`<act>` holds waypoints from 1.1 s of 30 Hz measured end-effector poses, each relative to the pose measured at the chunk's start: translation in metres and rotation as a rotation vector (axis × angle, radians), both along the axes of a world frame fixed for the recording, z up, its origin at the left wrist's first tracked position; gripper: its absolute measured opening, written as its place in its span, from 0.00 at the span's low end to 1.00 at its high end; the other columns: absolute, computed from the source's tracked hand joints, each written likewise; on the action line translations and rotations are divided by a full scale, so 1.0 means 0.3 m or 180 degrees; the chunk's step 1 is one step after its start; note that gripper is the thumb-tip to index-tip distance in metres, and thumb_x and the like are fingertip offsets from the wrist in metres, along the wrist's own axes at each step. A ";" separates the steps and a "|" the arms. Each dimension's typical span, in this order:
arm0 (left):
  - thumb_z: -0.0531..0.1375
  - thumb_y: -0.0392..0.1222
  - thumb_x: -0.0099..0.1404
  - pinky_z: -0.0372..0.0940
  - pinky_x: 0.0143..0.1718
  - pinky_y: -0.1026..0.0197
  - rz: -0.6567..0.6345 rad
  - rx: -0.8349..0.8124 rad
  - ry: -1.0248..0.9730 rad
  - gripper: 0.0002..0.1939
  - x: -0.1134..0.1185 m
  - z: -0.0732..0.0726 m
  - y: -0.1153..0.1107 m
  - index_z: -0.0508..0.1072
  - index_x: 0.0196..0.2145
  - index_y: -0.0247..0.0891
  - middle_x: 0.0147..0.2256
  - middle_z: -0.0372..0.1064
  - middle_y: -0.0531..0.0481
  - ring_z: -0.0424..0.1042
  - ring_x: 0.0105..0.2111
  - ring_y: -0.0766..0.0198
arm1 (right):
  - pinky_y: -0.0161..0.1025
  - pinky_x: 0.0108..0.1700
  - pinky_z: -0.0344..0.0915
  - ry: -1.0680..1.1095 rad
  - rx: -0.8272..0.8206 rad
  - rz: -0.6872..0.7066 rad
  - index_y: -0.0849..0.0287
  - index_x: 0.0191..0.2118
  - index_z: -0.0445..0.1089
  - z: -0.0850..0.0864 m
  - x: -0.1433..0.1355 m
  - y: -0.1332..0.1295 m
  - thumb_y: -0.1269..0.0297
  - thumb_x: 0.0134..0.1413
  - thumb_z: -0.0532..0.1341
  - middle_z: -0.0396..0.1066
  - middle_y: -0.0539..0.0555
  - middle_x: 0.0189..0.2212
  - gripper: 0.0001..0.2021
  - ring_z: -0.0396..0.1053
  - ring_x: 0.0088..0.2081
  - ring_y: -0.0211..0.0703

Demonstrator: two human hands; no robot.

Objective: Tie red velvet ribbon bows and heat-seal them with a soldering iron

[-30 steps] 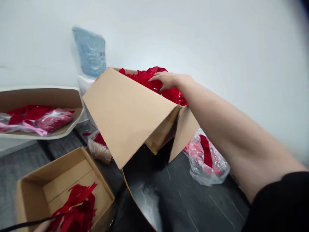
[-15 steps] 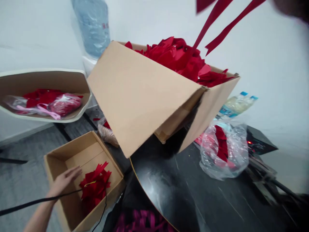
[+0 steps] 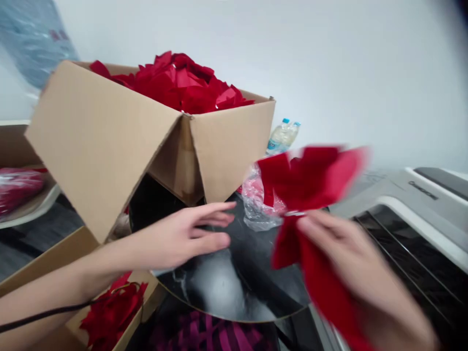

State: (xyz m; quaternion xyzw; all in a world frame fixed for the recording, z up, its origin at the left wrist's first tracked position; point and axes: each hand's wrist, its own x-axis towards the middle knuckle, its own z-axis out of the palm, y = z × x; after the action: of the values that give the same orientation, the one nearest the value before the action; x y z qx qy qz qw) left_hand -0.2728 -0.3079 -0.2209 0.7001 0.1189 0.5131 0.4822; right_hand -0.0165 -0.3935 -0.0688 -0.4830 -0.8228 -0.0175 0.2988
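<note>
My right hand (image 3: 340, 248) is closed around a red ribbon bow (image 3: 310, 178), pinching it by its narrow middle. The bow's loops fan out above the fingers and a long tail hangs below; motion blurs its edges. My left hand (image 3: 190, 233) is stretched out with fingers apart and holds nothing, left of the bow and above the round black table (image 3: 219, 287). Behind it, a large cardboard box (image 3: 106, 141) is heaped with red ribbon bows (image 3: 183, 85). Under my left forearm, more red bows (image 3: 113, 314) lie in a lower cardboard box (image 3: 69, 248).
A clear plastic bag (image 3: 261, 214) with red and pink pieces sits behind the bow, near bottles with blue caps (image 3: 283, 136). A grey-and-black machine (image 3: 417, 219) stands at the right. A black cord (image 3: 47, 312) crosses my left forearm. Purple strips (image 3: 219, 336) show below the table.
My left hand has risen from the lower box to above the table. The red ribbon has come down from the upper right, now plainly in my right hand. The view has turned right.
</note>
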 end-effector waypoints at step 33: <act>0.58 0.51 0.74 0.72 0.33 0.63 0.0541 0.0121 -0.0117 0.16 0.407 0.144 0.333 0.78 0.48 0.37 0.30 0.74 0.51 0.75 0.28 0.66 | 0.52 0.43 0.68 -0.1936 0.1070 -0.1959 0.61 0.43 0.71 0.207 0.210 0.587 0.64 0.66 0.55 0.74 0.65 0.35 0.10 0.73 0.37 0.58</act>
State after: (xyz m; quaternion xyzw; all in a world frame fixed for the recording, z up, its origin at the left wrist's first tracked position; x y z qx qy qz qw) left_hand -0.1509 -0.2079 -0.1778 0.6869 0.1592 0.5671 0.4256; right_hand 0.0467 -0.2174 -0.0067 -0.6226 -0.6773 -0.3793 0.0990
